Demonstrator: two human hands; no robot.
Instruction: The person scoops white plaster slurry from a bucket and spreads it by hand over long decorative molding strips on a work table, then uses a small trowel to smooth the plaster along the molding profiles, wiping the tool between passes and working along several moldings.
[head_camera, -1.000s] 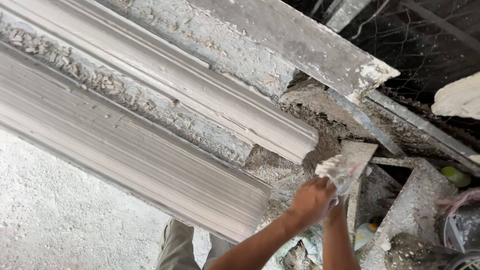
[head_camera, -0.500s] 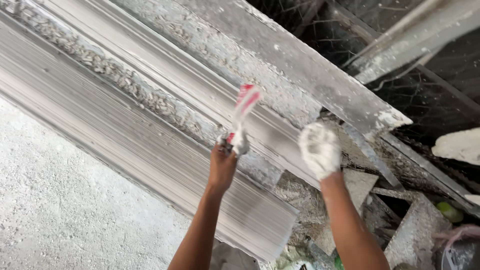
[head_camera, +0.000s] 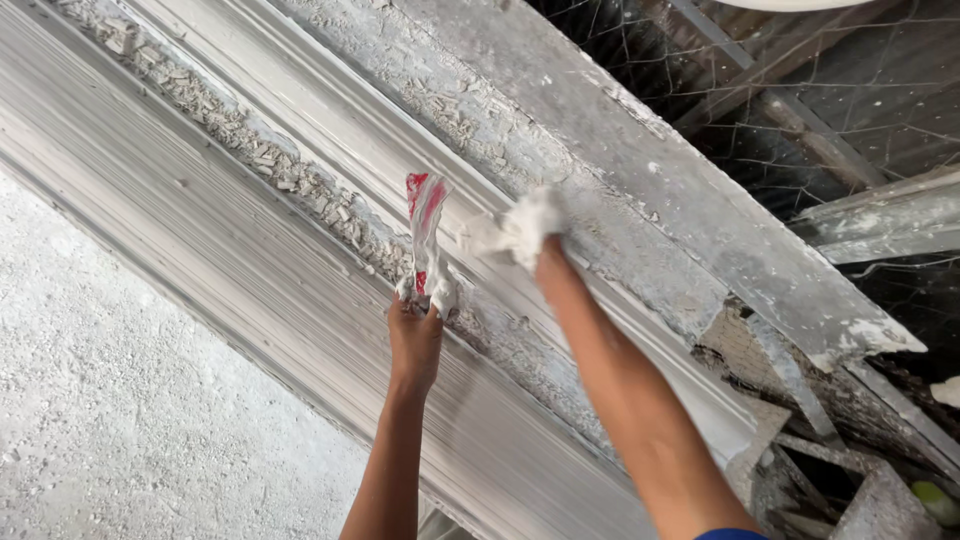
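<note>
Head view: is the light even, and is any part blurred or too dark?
Head view: daylight falls evenly on the plaster moulding; the right hand, white with plaster, looks slightly soft; the upper right corner behind the wire mesh is dark.

Both arms reach up, left hand (head_camera: 415, 335) fisted, right hand (head_camera: 520, 232) plaster-coated.

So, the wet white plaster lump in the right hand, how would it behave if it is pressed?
The white plaster lump coats the right hand in ragged clumps, so it is probably soft and sticky and would smear when pressed. Crumbs lie along the grey moulded cornice, so dried bits likely crumble easily.
</note>
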